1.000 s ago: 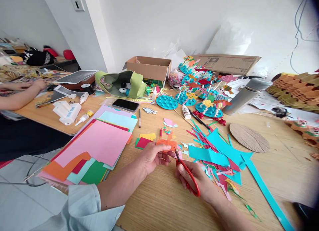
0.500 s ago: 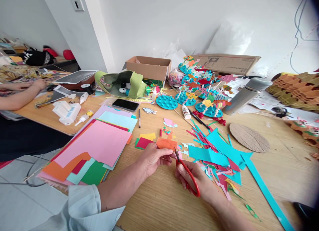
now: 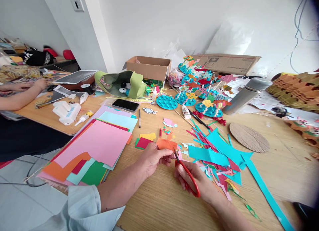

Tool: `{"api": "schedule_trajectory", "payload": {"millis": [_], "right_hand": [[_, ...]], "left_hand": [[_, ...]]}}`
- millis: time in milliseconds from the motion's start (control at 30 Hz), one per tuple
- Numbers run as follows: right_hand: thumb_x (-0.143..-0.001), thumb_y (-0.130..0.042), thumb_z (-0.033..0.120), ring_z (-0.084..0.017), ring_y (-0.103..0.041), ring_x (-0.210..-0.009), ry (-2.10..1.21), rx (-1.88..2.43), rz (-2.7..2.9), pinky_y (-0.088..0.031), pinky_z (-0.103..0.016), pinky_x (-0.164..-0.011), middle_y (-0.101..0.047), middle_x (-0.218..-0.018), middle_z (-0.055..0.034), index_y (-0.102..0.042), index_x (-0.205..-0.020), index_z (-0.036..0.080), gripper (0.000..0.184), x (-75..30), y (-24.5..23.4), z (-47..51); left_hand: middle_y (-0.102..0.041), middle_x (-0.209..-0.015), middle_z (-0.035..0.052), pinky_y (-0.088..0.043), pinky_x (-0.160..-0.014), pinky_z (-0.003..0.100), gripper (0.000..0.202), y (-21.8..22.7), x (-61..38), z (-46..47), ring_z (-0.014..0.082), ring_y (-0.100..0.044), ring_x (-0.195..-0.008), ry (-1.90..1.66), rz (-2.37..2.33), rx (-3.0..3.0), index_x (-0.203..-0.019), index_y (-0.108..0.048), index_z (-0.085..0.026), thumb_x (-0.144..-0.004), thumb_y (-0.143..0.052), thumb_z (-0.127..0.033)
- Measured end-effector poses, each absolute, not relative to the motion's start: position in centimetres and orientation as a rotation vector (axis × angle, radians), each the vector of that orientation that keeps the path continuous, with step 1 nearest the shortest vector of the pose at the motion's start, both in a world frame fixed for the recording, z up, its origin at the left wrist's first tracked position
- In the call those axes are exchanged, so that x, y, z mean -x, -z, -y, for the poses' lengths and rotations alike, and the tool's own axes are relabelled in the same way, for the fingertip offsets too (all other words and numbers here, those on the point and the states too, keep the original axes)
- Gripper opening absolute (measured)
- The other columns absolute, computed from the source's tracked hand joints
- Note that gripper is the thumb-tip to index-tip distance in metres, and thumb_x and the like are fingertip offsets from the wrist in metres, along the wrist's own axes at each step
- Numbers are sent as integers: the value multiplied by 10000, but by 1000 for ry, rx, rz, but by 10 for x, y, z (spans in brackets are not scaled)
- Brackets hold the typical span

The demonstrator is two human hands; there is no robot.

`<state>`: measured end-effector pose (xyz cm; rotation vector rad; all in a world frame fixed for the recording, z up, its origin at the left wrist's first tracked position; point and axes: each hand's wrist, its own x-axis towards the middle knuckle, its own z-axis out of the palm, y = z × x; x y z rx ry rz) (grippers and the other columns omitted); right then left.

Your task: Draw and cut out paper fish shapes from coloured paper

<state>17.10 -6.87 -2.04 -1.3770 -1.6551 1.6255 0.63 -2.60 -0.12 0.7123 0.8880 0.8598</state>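
My left hand (image 3: 157, 157) pinches a small piece of orange paper (image 3: 166, 143) between thumb and fingers, above the wooden table. A pair of red-handled scissors (image 3: 190, 176) is in my right hand (image 3: 193, 179), with the fingers through the loops. Its dark blades touch the right edge of the orange paper. Just beyond lie a red marker (image 3: 160, 132) and some tiny coloured paper dots. Small red and yellow paper pieces (image 3: 147, 136) rest left of the orange one. Blue, red and pink paper scraps (image 3: 214, 154) spread to the right.
A stack of coloured paper (image 3: 97, 141) lies at left, a phone (image 3: 126, 105) behind it. Further back stand a green bag (image 3: 119, 85), a cardboard box (image 3: 149, 66), a glue bottle (image 3: 185, 112), paper-fish crafts and a steel flask (image 3: 245, 96). A co-worker's arms (image 3: 22, 95) reach in at far left.
The orange paper's upper left corner now looks rounder and the paper is slightly turned. Both hands stay almost in the same place.
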Motion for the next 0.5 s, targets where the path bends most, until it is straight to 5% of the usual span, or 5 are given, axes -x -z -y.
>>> {"api": "schedule_trajectory", "payload": {"millis": [500], "right_hand": [[-795,-466,732,-86,-417,-423,-1623,1399,1644,-313,-202,-389,-461,-510,46,-449,-654,203,548,-171,16,69]], "left_hand": [[-615,-604,23,-369,-498,210,161,0,-6,26,80,-504,-500,-851,-918,-730,-657,-672,-114,-582,-714,-250]]}}
